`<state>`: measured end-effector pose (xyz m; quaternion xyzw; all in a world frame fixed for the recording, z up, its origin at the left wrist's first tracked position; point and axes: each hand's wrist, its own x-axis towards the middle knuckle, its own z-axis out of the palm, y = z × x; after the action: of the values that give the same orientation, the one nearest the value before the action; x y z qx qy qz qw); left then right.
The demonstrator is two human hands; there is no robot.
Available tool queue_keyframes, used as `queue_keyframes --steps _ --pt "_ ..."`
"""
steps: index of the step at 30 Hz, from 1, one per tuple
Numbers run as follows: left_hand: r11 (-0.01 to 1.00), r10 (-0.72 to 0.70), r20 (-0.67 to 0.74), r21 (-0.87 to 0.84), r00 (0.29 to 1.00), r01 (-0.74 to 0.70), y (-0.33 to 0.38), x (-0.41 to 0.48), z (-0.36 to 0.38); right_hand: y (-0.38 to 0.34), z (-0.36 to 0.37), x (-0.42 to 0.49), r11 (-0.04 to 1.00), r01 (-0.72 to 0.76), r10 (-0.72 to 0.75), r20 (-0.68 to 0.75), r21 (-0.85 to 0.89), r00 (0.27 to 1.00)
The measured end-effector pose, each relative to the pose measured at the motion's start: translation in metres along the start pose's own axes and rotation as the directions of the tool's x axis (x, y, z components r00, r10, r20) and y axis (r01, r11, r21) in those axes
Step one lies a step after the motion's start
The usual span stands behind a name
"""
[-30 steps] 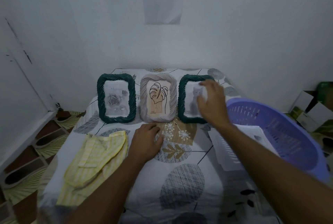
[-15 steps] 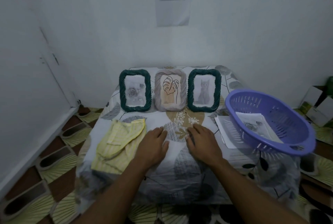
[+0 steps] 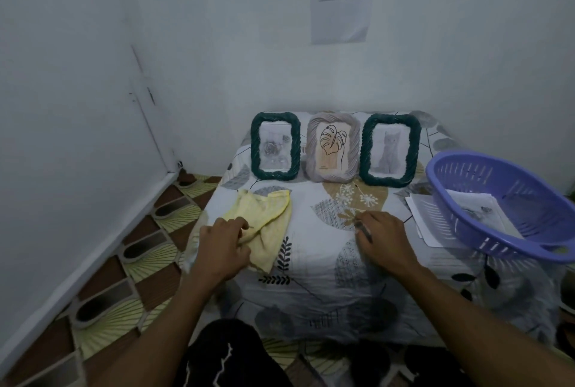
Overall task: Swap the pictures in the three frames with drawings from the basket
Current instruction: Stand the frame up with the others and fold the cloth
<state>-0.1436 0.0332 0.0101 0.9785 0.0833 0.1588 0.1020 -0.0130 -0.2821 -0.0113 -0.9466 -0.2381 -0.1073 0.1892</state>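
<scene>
Table [image 3: 311,265] fills centre frame. Basket [image 3: 485,181] at right edge, drawings [image 3: 476,209] inside. Three frames [image 3: 333,150] upright along the table's back: lift one two-handed, open its back gently. Yellow cloth [image 3: 270,209] left of centre; your left hand [image 3: 224,246] pinches it, fingers curled. Right hand [image 3: 384,237] rests loose, palm down, holding nothing

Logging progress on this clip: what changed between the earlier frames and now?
The right hand left the cat frame, came back to the tablecloth and rests there. The left hand slid left onto the yellow cloth and grips it, bunching it. The cat frame, rose frame, leaf frame and purple basket stayed put, pictures unchanged.
</scene>
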Motion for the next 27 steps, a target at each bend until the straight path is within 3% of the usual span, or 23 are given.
queue_keyframes --steps 4,10,13,21,24,27 --pt "0.988 -0.005 0.057 -0.154 0.998 0.014 0.007 0.010 -0.013 -0.021 -0.001 -0.014 0.998 0.035 -0.034 -0.019 0.056 0.999" --pt "0.844 0.055 0.157 -0.535 0.986 0.037 0.064 0.053 -0.059 -0.064 -0.017 -0.020 0.934 0.040 -0.049 0.019 0.356 0.999" --pt "0.786 0.093 0.161 -0.618 0.983 0.027 0.094 0.073 -0.077 -0.090 -0.024 -0.027 0.928 0.020 -0.040 0.045 0.373 0.998" --pt "0.458 0.011 0.209 -0.870 0.978 0.181 0.150 0.105 -0.121 -0.109 -0.023 -0.023 0.864 -0.085 0.171 -0.130 0.497 0.977" --pt "0.511 0.030 0.176 -0.849 0.984 0.137 0.141 0.113 -0.128 -0.091 -0.035 -0.012 0.835 -0.122 0.244 -0.162 0.537 0.956" --pt "0.727 0.089 0.149 -0.685 0.985 0.038 0.116 0.117 -0.125 -0.059 -0.065 0.000 0.845 -0.115 0.241 -0.180 0.522 0.954"
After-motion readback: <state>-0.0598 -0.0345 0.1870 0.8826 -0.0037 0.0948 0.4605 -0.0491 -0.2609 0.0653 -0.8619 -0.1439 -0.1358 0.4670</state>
